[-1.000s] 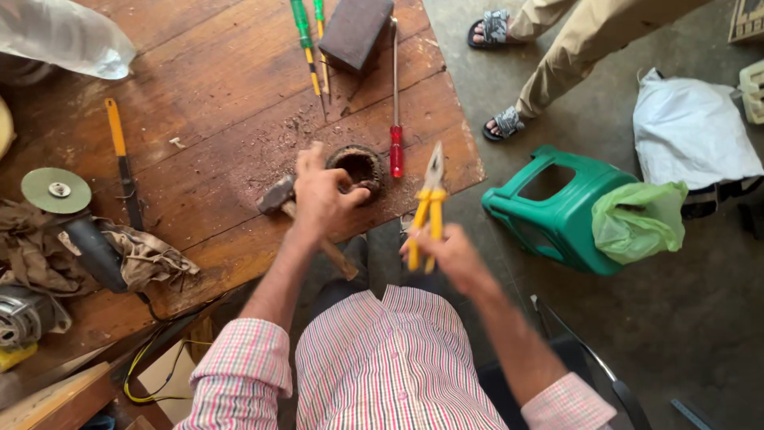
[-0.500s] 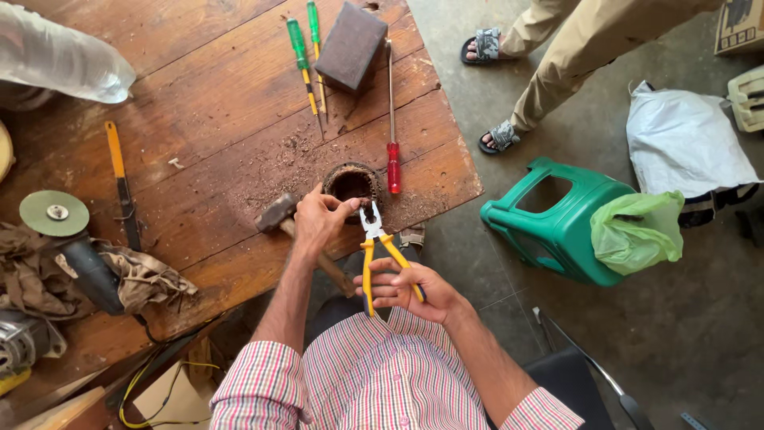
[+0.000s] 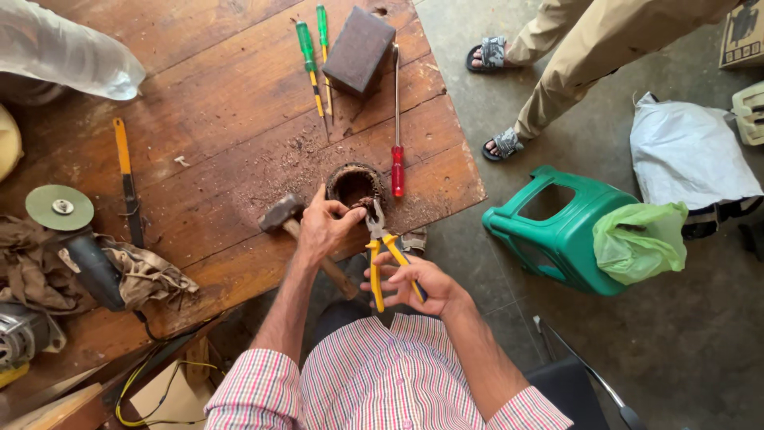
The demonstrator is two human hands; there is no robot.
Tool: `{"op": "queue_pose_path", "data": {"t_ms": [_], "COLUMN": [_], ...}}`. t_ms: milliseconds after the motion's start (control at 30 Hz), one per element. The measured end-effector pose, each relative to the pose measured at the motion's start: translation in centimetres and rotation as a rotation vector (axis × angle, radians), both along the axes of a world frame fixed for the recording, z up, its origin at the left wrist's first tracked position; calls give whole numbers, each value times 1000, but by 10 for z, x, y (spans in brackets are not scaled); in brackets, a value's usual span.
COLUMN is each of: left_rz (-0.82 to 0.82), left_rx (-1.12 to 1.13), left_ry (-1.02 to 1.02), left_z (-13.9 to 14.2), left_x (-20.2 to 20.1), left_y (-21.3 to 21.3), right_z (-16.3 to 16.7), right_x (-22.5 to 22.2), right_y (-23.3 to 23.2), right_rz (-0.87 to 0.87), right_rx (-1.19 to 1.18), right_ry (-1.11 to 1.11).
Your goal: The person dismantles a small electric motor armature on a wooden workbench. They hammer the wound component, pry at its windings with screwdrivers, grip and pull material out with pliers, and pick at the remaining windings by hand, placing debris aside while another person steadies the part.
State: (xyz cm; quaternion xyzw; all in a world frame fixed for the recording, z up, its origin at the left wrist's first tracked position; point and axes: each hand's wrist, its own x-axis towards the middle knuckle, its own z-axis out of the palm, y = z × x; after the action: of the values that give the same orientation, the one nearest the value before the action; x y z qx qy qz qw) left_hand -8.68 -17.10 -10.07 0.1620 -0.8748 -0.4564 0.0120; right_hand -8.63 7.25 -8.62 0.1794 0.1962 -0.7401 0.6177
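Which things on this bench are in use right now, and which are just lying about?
In use:
left hand steadying the rusty ring-shaped part
right hand holding the yellow-handled pliers, nose at the part

Lying about:
hammer
red screwdriver
two green screwdrivers
dark block
grinding disc
rags
green stool

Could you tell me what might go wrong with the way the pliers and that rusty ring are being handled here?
The pliers bite close to the left hand steadying the rusty ring; a slip could pinch fingers. The ring sits near the table's edge and might slide off. The hammer under the wrist could get knocked.
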Motion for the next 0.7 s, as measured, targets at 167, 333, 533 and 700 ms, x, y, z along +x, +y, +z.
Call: {"op": "queue_pose_path", "data": {"t_ms": [167,333,533,700], "left_rz": [119,0,81,-6], "left_rx": [215,175,276,-161], "left_ry": [-361,-62,-362,30], "left_z": [-2,-1,8,14], "left_x": [1,3,1,-25], "left_y": [4,2,-2,-9], "right_z": [6,6,-1,7], "right_x": [-2,-15,-5,12], "right_y": [3,-3,-16,-24], "right_rz": [11,0,-100,-252], "right_rx": [33,-43,-6,-223], "right_ry": [-134,-183,-204,-382]}}
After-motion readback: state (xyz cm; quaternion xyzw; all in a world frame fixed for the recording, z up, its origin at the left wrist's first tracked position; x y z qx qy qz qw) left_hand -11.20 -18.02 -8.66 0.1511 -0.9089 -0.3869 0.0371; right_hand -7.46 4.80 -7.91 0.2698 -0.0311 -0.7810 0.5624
